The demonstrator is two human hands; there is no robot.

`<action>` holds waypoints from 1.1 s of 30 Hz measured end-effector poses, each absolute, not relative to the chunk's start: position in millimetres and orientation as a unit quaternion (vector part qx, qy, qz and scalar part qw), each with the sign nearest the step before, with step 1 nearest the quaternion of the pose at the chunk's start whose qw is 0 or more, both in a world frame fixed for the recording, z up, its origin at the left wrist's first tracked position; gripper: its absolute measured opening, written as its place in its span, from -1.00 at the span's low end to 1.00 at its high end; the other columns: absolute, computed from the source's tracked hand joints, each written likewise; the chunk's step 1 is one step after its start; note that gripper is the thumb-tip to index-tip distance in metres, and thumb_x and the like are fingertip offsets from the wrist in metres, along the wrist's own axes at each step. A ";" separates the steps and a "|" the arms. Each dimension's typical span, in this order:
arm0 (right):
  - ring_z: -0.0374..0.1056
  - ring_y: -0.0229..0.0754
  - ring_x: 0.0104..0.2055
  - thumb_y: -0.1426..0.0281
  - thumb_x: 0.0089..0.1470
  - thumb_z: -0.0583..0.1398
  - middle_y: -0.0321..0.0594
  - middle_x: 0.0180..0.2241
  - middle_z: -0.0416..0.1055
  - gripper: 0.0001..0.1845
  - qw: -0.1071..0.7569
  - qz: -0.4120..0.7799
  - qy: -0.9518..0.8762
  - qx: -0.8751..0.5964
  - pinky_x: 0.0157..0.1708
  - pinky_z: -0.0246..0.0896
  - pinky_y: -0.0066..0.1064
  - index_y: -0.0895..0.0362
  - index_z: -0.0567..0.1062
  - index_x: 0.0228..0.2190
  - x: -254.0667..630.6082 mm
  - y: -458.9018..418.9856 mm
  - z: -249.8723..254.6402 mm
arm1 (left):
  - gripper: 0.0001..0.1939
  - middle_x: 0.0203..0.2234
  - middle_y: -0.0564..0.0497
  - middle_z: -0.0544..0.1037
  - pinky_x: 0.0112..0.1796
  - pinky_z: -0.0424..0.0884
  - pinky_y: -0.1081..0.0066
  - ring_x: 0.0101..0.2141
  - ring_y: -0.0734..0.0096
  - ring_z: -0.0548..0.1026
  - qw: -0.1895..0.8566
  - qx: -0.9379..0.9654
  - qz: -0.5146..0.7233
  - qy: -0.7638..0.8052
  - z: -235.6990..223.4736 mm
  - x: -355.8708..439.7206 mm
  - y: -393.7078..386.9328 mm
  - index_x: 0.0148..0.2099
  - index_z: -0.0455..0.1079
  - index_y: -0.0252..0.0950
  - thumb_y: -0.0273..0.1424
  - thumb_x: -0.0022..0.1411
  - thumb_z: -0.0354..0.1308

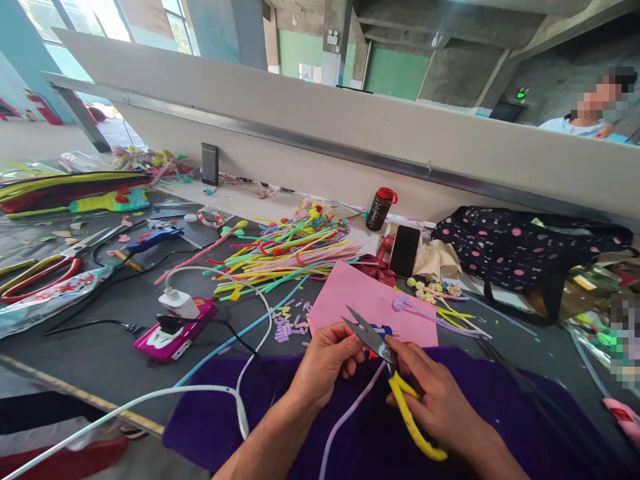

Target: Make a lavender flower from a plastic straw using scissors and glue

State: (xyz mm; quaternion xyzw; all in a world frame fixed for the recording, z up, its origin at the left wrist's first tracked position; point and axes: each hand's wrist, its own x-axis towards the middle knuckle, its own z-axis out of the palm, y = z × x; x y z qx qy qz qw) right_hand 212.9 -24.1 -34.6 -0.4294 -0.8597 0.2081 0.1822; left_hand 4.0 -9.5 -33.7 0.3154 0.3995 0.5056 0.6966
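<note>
My right hand grips a pair of scissors with yellow handles, its pointed blades parted and aimed up and left. Close by the blades, my left hand is closed in a pinch; what its fingertips hold is too small to make out. A lilac pipe cleaner rises from below to the gap between my hands, and its upper end is partly hidden by the scissors. Behind the blades lies a pink sheet, with a lilac pipe-cleaner piece on it. Short lilac cuttings are scattered left of the sheet.
Bundled coloured pipe cleaners lie beyond the cuttings. A magenta power strip with white and black cables sits left, near a blue glue gun and larger scissors. A phone, bottle and patterned bag stand behind.
</note>
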 end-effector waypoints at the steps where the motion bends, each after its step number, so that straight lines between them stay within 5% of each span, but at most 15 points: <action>1: 0.29 -0.03 -0.08 0.27 0.07 0.15 -0.09 -0.05 0.28 -0.30 0.190 0.211 -0.861 -0.422 -0.13 0.23 -0.26 0.02 0.01 0.19 213.0 -23.5 -35.5 | -0.75 -0.73 0.10 0.42 -0.73 0.02 0.61 -0.78 0.69 0.23 0.699 0.314 0.505 0.397 -33.9 4.0 -9.3 -0.48 0.39 -0.37 -0.28 -0.07 0.29; 11: 0.29 -0.01 -0.17 0.23 0.07 0.14 -0.07 -0.14 0.26 -0.25 0.181 0.153 -0.865 -0.443 -0.25 0.25 -0.21 0.02 -0.06 0.20 207.3 -27.6 -29.9 | -0.79 -0.71 0.12 0.40 -0.69 0.04 0.63 -0.74 0.71 0.24 0.699 0.312 0.498 0.408 -34.0 9.0 -13.2 -0.47 0.39 -0.36 -0.30 -0.02 0.27; 21: 0.28 -0.07 -0.11 0.31 0.08 0.15 -0.12 -0.09 0.28 -0.32 0.224 0.209 -0.855 -0.418 -0.16 0.21 -0.30 -0.02 0.01 0.18 214.1 -22.2 -36.4 | -0.79 -0.71 0.14 0.39 -0.67 0.04 0.63 -0.72 0.71 0.22 0.696 0.319 0.494 0.412 -33.4 11.5 -14.4 -0.49 0.36 -0.34 -0.31 0.01 0.25; 28: 0.23 -0.26 -0.47 0.40 0.01 0.15 -0.31 -0.31 0.35 -0.35 0.203 0.319 -0.803 -0.461 -0.46 0.17 -0.45 0.04 0.07 0.12 209.2 -25.7 -23.3 | -0.79 -0.69 0.15 0.39 -0.67 0.02 0.64 -0.72 0.73 0.22 0.701 0.294 0.511 0.402 -31.8 7.3 -12.7 -0.47 0.33 -0.33 -0.30 0.05 0.22; 33: 0.27 -0.15 -0.24 0.40 -0.14 0.28 -0.25 -0.16 0.29 -0.24 0.187 0.258 -0.831 -0.456 -0.23 0.19 -0.33 -0.01 0.11 0.09 206.1 -25.8 -23.4 | -0.79 -0.71 0.15 0.37 -0.68 0.02 0.64 -0.73 0.72 0.22 0.696 0.296 0.518 0.400 -34.0 6.1 -12.7 -0.48 0.34 -0.34 -0.31 0.03 0.23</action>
